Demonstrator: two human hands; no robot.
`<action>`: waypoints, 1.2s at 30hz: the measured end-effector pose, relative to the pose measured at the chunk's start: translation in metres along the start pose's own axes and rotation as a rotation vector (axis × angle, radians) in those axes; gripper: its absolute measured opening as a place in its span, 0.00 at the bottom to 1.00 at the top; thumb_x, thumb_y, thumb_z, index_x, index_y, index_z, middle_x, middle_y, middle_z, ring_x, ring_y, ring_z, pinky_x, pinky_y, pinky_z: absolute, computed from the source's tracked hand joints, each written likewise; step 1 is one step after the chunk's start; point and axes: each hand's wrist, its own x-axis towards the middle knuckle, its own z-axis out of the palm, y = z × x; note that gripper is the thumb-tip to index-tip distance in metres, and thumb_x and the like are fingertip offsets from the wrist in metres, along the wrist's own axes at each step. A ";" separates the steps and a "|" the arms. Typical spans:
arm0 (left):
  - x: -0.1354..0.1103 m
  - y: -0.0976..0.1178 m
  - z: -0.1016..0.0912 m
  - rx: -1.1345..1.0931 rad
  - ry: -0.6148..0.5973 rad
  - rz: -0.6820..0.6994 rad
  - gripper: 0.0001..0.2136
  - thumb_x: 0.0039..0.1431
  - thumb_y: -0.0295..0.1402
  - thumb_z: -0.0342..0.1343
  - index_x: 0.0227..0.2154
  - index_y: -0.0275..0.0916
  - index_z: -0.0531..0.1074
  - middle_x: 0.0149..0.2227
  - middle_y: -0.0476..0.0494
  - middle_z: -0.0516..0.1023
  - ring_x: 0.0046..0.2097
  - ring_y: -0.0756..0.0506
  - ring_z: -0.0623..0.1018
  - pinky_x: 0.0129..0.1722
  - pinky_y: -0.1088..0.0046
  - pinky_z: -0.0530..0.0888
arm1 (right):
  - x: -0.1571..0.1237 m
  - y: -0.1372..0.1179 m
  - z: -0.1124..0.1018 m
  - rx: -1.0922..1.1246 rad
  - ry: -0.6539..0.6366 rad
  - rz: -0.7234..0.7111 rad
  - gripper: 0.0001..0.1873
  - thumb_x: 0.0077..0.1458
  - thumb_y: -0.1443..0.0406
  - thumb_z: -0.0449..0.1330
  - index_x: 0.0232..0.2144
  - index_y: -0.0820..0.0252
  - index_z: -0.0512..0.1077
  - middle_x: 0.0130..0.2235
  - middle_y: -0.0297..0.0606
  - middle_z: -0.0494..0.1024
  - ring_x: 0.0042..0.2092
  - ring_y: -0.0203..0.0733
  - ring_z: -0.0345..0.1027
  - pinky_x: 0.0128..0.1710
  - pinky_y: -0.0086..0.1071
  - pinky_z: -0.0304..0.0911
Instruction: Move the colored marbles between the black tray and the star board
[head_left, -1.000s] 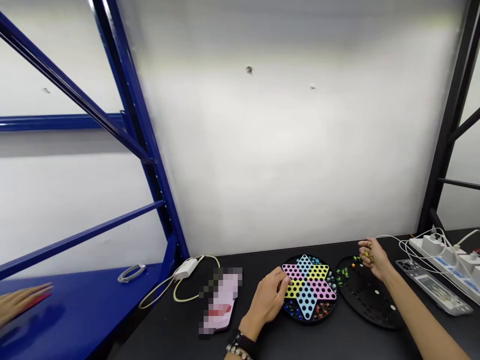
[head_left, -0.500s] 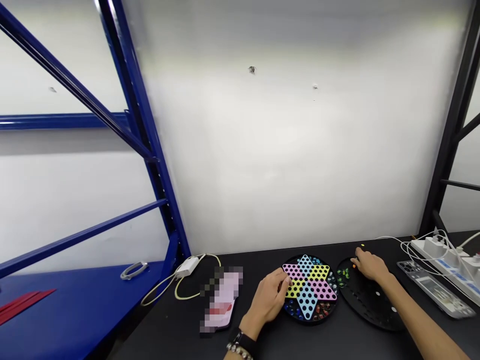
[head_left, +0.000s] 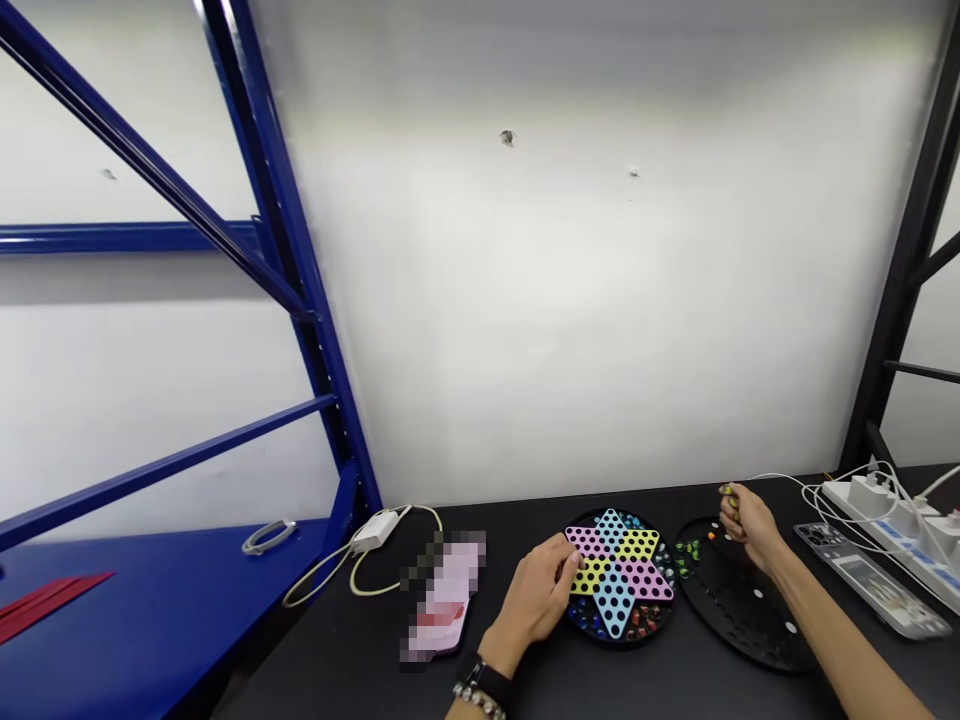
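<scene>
While you are looking down through the head camera, your left hand (head_left: 541,598) is resting on the left edge of the star board (head_left: 616,585), its fingers (head_left: 568,570) curled loosely against the rim and holding nothing else. That board, coloured in pink, yellow and blue triangles, is sitting on the dark surface (head_left: 360,660) straight in front of you. Your right hand (head_left: 750,520) is hovering over the far rim of the black tray (head_left: 739,605), just right of the board, with its fingers pinched narrow on what is looking like a small yellow marble (head_left: 729,493); it is too small to be sure. A few green marbles (head_left: 686,552) are lying at the tray's left edge, near the board, and one orange bead (head_left: 711,537) is sitting beside them.

Judging from this, you are lifting a piece off the tray. Keep the pinch snug and the wrist level while you are carrying it, since a round piece is likely to slip and roll. Keep the left hand pressing the board steady so it is not sliding when a piece is going into a hole. Lower the piece straight down before letting the fingers widen.

To the left, a phone (head_left: 442,605) and a white charger (head_left: 373,533) with its cable are lying well apart from the board. To the right, a power strip (head_left: 900,510) and a flat grey device (head_left: 862,580) are lying near your forearm, so mind the wires. A blue rack (head_left: 300,300) is standing at the left.
</scene>
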 end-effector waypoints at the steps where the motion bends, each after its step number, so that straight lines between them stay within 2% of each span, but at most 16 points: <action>1: 0.000 0.000 0.000 -0.003 -0.001 0.001 0.17 0.68 0.37 0.40 0.28 0.42 0.71 0.34 0.47 0.74 0.35 0.46 0.74 0.38 0.71 0.69 | -0.001 -0.004 0.002 0.046 -0.020 -0.002 0.20 0.58 0.47 0.40 0.33 0.54 0.62 0.23 0.30 0.64 0.17 0.34 0.52 0.18 0.29 0.49; 3: 0.000 -0.001 0.001 -0.009 -0.001 0.005 0.17 0.68 0.37 0.40 0.28 0.42 0.71 0.34 0.47 0.74 0.36 0.45 0.74 0.38 0.71 0.69 | -0.004 -0.010 0.008 0.050 -0.067 -0.014 0.22 0.57 0.45 0.39 0.31 0.53 0.61 0.23 0.28 0.63 0.16 0.32 0.46 0.16 0.29 0.45; 5: -0.001 -0.002 0.001 -0.011 0.005 0.004 0.17 0.68 0.37 0.40 0.28 0.42 0.71 0.34 0.46 0.74 0.36 0.45 0.74 0.38 0.71 0.69 | -0.008 -0.011 0.015 -0.017 -0.108 -0.031 0.22 0.56 0.44 0.45 0.26 0.54 0.62 0.20 0.26 0.59 0.17 0.33 0.47 0.18 0.29 0.46; 8: -0.001 -0.004 0.000 -0.013 0.015 -0.011 0.18 0.69 0.38 0.39 0.29 0.42 0.71 0.34 0.46 0.74 0.36 0.45 0.74 0.38 0.71 0.69 | -0.016 -0.007 0.023 -0.281 -0.198 -0.132 0.18 0.53 0.50 0.55 0.21 0.55 0.65 0.19 0.30 0.63 0.24 0.38 0.59 0.26 0.31 0.54; 10: 0.000 -0.005 -0.001 -0.015 0.020 -0.015 0.18 0.69 0.38 0.39 0.29 0.42 0.72 0.34 0.47 0.74 0.36 0.46 0.74 0.38 0.71 0.68 | -0.024 -0.006 0.025 -0.598 -0.277 -0.215 0.13 0.56 0.55 0.54 0.26 0.55 0.69 0.25 0.34 0.72 0.32 0.44 0.67 0.33 0.32 0.57; 12: 0.000 -0.005 -0.001 -0.009 0.024 -0.020 0.18 0.69 0.37 0.40 0.29 0.42 0.72 0.33 0.47 0.73 0.35 0.46 0.74 0.37 0.72 0.68 | -0.032 -0.008 0.026 -0.886 -0.327 -0.272 0.10 0.60 0.58 0.51 0.34 0.52 0.71 0.32 0.36 0.77 0.38 0.46 0.70 0.37 0.33 0.57; 16: -0.001 -0.005 -0.001 0.005 0.027 -0.019 0.18 0.69 0.36 0.40 0.29 0.42 0.73 0.33 0.48 0.73 0.34 0.46 0.73 0.36 0.72 0.68 | -0.038 -0.010 0.024 -1.056 -0.398 -0.308 0.08 0.60 0.62 0.51 0.39 0.51 0.70 0.38 0.39 0.79 0.41 0.49 0.72 0.38 0.35 0.56; 18: -0.001 -0.005 -0.001 0.005 0.031 -0.019 0.18 0.69 0.36 0.40 0.29 0.42 0.73 0.33 0.48 0.73 0.34 0.46 0.73 0.36 0.72 0.68 | -0.035 -0.008 0.022 -1.031 -0.389 -0.298 0.06 0.57 0.63 0.54 0.36 0.53 0.70 0.35 0.39 0.78 0.39 0.49 0.71 0.37 0.35 0.56; 20: -0.001 -0.006 0.000 0.004 0.037 -0.021 0.18 0.69 0.37 0.39 0.29 0.42 0.73 0.33 0.47 0.73 0.34 0.46 0.73 0.36 0.72 0.68 | -0.031 -0.005 0.022 -0.860 -0.338 -0.274 0.06 0.56 0.61 0.54 0.31 0.55 0.68 0.29 0.37 0.74 0.34 0.45 0.69 0.34 0.34 0.56; 23: -0.001 -0.006 0.000 -0.001 0.031 -0.018 0.19 0.69 0.38 0.39 0.29 0.42 0.73 0.33 0.47 0.74 0.35 0.46 0.74 0.37 0.72 0.68 | -0.025 -0.008 0.024 -0.248 -0.241 -0.086 0.15 0.56 0.52 0.53 0.27 0.55 0.64 0.19 0.27 0.60 0.21 0.36 0.56 0.24 0.29 0.49; 25: -0.001 -0.005 0.000 -0.007 0.028 -0.009 0.18 0.69 0.37 0.40 0.29 0.42 0.73 0.34 0.46 0.74 0.35 0.46 0.74 0.37 0.72 0.69 | -0.024 -0.016 0.026 0.144 -0.189 0.066 0.18 0.56 0.47 0.50 0.29 0.54 0.63 0.19 0.23 0.54 0.17 0.32 0.45 0.18 0.28 0.42; 27: -0.001 -0.005 0.000 -0.010 0.038 -0.001 0.18 0.69 0.37 0.40 0.28 0.42 0.73 0.34 0.46 0.74 0.35 0.46 0.74 0.36 0.72 0.69 | -0.024 -0.026 0.032 0.388 -0.171 0.145 0.19 0.54 0.46 0.50 0.29 0.53 0.62 0.19 0.22 0.53 0.16 0.30 0.41 0.16 0.27 0.39; 30: -0.002 -0.006 -0.001 -0.011 0.067 -0.005 0.19 0.70 0.37 0.39 0.29 0.42 0.73 0.34 0.46 0.74 0.34 0.46 0.74 0.37 0.72 0.69 | -0.027 -0.040 0.052 0.583 -0.190 0.185 0.19 0.51 0.47 0.55 0.25 0.54 0.59 0.19 0.22 0.56 0.15 0.28 0.41 0.15 0.25 0.37; 33: -0.002 -0.010 -0.001 -0.015 0.142 -0.001 0.20 0.70 0.39 0.38 0.29 0.42 0.72 0.33 0.46 0.73 0.34 0.47 0.73 0.37 0.71 0.69 | -0.033 -0.052 0.091 0.532 -0.188 0.178 0.23 0.52 0.45 0.56 0.22 0.54 0.57 0.17 0.22 0.54 0.15 0.27 0.40 0.15 0.25 0.36; 35: -0.002 -0.012 -0.001 -0.047 0.259 0.029 0.20 0.70 0.39 0.37 0.29 0.41 0.71 0.33 0.46 0.72 0.34 0.46 0.73 0.37 0.71 0.69 | -0.041 -0.061 0.125 0.264 -0.211 0.054 0.26 0.57 0.43 0.51 0.20 0.54 0.56 0.16 0.23 0.54 0.16 0.29 0.43 0.16 0.26 0.40; 36: -0.002 -0.013 0.000 -0.072 0.330 0.050 0.20 0.70 0.39 0.37 0.29 0.41 0.71 0.32 0.46 0.72 0.34 0.46 0.73 0.36 0.70 0.69 | -0.046 -0.066 0.142 0.042 -0.198 -0.088 0.27 0.60 0.45 0.48 0.19 0.55 0.55 0.17 0.25 0.56 0.17 0.30 0.48 0.18 0.27 0.44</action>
